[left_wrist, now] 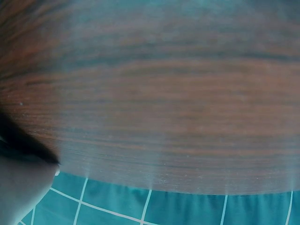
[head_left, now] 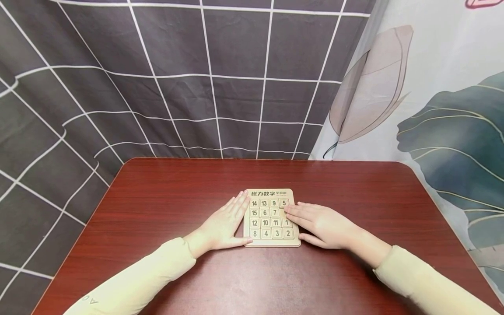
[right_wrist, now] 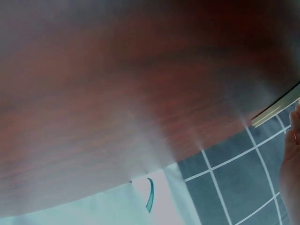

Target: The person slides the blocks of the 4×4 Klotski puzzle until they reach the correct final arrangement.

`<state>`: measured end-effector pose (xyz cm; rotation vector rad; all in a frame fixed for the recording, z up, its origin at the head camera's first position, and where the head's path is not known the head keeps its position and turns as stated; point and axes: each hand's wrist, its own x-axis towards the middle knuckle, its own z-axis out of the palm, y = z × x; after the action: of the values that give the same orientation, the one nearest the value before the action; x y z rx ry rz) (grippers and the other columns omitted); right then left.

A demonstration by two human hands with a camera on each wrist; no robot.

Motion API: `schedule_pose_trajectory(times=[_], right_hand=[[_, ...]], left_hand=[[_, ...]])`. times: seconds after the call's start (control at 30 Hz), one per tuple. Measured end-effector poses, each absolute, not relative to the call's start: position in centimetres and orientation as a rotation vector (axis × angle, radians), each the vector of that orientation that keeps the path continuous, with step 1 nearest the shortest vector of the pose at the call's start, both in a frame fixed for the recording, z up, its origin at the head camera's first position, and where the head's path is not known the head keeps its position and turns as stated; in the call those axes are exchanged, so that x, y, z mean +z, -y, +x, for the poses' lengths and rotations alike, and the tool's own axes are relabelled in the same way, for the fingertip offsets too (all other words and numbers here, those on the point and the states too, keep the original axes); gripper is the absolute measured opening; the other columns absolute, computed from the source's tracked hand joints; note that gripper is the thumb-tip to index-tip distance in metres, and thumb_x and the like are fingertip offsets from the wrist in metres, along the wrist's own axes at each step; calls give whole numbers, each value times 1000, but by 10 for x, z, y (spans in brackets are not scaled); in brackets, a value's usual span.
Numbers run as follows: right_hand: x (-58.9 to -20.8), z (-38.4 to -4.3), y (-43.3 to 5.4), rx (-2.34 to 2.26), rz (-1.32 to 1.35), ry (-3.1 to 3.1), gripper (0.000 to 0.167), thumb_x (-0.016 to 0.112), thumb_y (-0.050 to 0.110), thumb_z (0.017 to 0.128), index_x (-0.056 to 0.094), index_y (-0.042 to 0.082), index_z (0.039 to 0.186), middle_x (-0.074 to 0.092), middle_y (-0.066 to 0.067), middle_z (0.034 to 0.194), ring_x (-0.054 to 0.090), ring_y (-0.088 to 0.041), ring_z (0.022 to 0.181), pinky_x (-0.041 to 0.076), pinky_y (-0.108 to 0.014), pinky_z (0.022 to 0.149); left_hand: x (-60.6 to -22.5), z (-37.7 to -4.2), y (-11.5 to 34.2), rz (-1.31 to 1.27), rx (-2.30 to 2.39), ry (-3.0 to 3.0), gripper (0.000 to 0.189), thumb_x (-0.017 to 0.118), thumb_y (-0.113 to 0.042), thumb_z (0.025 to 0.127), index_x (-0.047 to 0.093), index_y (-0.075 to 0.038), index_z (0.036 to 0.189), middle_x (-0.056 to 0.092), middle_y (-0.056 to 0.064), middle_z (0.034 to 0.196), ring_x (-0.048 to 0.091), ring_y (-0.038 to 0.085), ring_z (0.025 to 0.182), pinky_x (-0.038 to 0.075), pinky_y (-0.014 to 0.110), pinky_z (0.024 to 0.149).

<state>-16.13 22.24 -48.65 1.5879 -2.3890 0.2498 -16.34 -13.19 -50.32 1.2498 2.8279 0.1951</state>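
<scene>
A pale wooden number slide puzzle [head_left: 271, 243] lies flat on the table, lettering along its far edge and numbered square tiles in rows. My left hand [head_left: 222, 223] rests against its left edge, fingers straight and thumb spread to the near left corner. From the right, my right hand [head_left: 324, 225] reaches over the puzzle's right edge. Its straight fingertips touch the area between the 5 tile [head_left: 284, 203] and the 1 tile [head_left: 287, 222], partly covering a gap beside the 7 tile [head_left: 274, 213]. The right wrist view shows the puzzle's edge [right_wrist: 276, 108] beside part of that hand.
The reddish-brown wooden table [head_left: 177, 183] has rounded far corners. Behind it and at the left hangs a dark grey cloth [head_left: 236, 48] with white grid lines. A white leaf-print cloth [head_left: 441, 57] hangs at the right.
</scene>
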Motion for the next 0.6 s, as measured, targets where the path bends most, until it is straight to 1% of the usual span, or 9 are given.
schedule_pose_trajectory(times=[0.1, 0.23, 0.3, 0.37, 0.4, 0.43, 0.47, 0.5, 0.6], right_hand=[[-488, -154, -224, 266, 1612, 2362, 54, 67, 38, 102, 65, 2, 143, 65, -12, 150, 63, -25, 139, 50, -45, 115], [-489, -150, -225, 261, 1618, 2342, 53, 66, 38, 103, 65, 2, 143, 65, -12, 150, 64, -25, 138, 44, -39, 123], [-490, -151, -225, 254, 1611, 2346, 53, 65, 38, 104, 65, 2, 143, 65, -12, 150, 64, -25, 138, 33, -34, 131], [-489, -154, -224, 244, 1602, 2350, 53, 64, 38, 104, 65, 2, 143, 66, -12, 149, 64, -25, 138, 22, -29, 135], [-489, -155, -224, 238, 1599, 2355, 53, 64, 39, 104, 65, 2, 143, 66, -12, 149, 64, -25, 138, 18, -28, 136], [-489, -157, -223, 234, 1593, 2364, 54, 65, 39, 104, 65, 2, 143, 66, -12, 149, 64, -26, 138, 18, -27, 136], [-488, -158, -223, 227, 1588, 2371, 54, 65, 39, 104, 65, 2, 143, 66, -12, 149, 64, -26, 139, 21, -29, 135], [-488, -160, -223, 218, 1582, 2377, 54, 66, 39, 104, 65, 2, 144, 66, -12, 149, 63, -26, 139, 28, -33, 133], [-488, -166, -222, 193, 1564, 2399, 55, 67, 37, 102, 64, 2, 144, 65, -13, 150, 63, -26, 140, 47, -45, 121]], left_hand=[[-503, -163, 132, 1253, 207, -2828, 112, 65, -65, 95, 20, 11, 164, 21, 29, 174, 20, 41, 164, 27, 49, 133], [-502, -163, 132, 1248, 202, -2827, 112, 64, -65, 95, 20, 11, 165, 20, 29, 174, 19, 40, 165, 27, 49, 134], [-502, -163, 132, 1246, 197, -2827, 112, 64, -65, 95, 20, 11, 165, 19, 29, 174, 19, 40, 165, 27, 49, 134], [-501, -163, 132, 1242, 202, -2826, 112, 64, -65, 95, 20, 11, 165, 19, 29, 175, 19, 40, 165, 27, 49, 134], [-500, -163, 132, 1235, 203, -2822, 112, 64, -65, 95, 20, 11, 165, 18, 28, 175, 18, 39, 165, 26, 48, 134], [-499, -163, 132, 1229, 206, -2816, 112, 64, -65, 95, 19, 10, 165, 17, 28, 175, 18, 39, 165, 26, 48, 134], [-499, -163, 132, 1221, 202, -2811, 112, 63, -66, 96, 18, 10, 165, 15, 27, 176, 16, 39, 166, 25, 48, 135], [-499, -163, 132, 1215, 204, -2805, 112, 62, -66, 96, 18, 10, 165, 14, 27, 176, 16, 38, 166, 24, 48, 135], [-499, -163, 131, 1203, 199, -2799, 112, 61, -67, 96, 16, 9, 166, 13, 26, 176, 14, 37, 166, 23, 47, 135]])
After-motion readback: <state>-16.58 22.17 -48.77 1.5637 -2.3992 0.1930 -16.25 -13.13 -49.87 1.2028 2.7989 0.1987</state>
